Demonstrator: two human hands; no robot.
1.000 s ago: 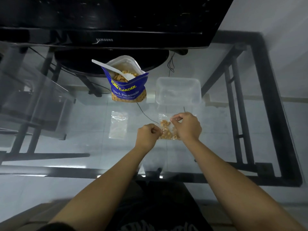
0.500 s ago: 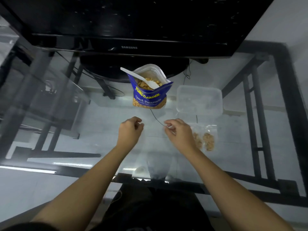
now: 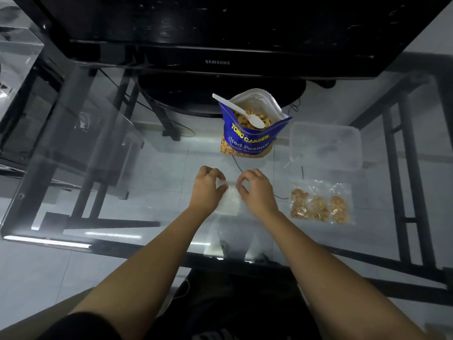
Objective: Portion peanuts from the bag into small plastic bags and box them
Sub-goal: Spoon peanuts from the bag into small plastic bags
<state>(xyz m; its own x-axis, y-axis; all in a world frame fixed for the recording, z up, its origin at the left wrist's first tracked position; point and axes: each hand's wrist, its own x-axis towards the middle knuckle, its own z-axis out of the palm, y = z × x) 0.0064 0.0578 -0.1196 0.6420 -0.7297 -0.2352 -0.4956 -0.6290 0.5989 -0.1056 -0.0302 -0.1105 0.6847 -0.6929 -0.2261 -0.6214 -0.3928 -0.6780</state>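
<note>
A blue peanut bag [image 3: 247, 141] stands open on the glass table, with a white plastic spoon [image 3: 241, 111] resting in the peanuts. My left hand [image 3: 207, 188] and my right hand [image 3: 256, 190] both pinch the top edge of an empty small plastic bag [image 3: 229, 201] that lies flat between them. To the right lie filled small bags of peanuts [image 3: 318, 203]. Behind those stands a clear plastic box [image 3: 324, 144], which looks empty.
A black Samsung monitor [image 3: 218, 52] on its stand fills the back of the glass table [image 3: 98, 182]. A thin black cable [image 3: 236, 163] runs across the glass near the peanut bag. The table's front edge is close to my body.
The filled bag that both hands held now lies at the right beside another. Both hands moved to the left and took hold of an empty small bag.
</note>
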